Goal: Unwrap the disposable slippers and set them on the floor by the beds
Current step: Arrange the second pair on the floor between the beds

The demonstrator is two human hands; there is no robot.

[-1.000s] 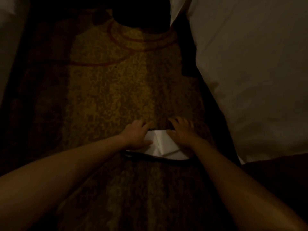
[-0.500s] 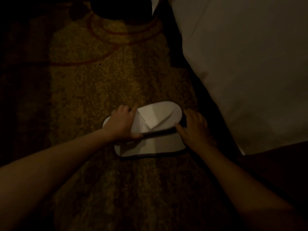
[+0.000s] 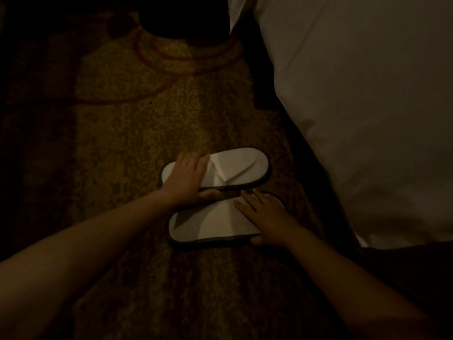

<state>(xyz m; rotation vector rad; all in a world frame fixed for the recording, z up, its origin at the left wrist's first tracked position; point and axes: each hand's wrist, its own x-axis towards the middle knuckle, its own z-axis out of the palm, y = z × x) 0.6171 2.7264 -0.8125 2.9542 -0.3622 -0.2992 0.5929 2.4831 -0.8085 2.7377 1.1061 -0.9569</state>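
Observation:
Two white disposable slippers with dark edging lie side by side on the patterned carpet, toes pointing right toward the bed. The far slipper (image 3: 235,168) has my left hand (image 3: 186,177) lying flat over its heel end, thumb tucked under the near edge. The near slipper (image 3: 210,224) has my right hand (image 3: 264,217) resting flat on its toe end, fingers spread. No wrapper is visible.
A bed with white linen (image 3: 355,106) fills the right side, its edge close to the slippers' toes. Yellow-brown carpet (image 3: 137,123) with red curved lines stretches ahead. A dark object (image 3: 181,18) stands at the top centre. The room is dim.
The slippers, first bunched together under both hands, have been separated and spread flat side by side. My right hand moved onto the near slipper; my left stayed on the far one.

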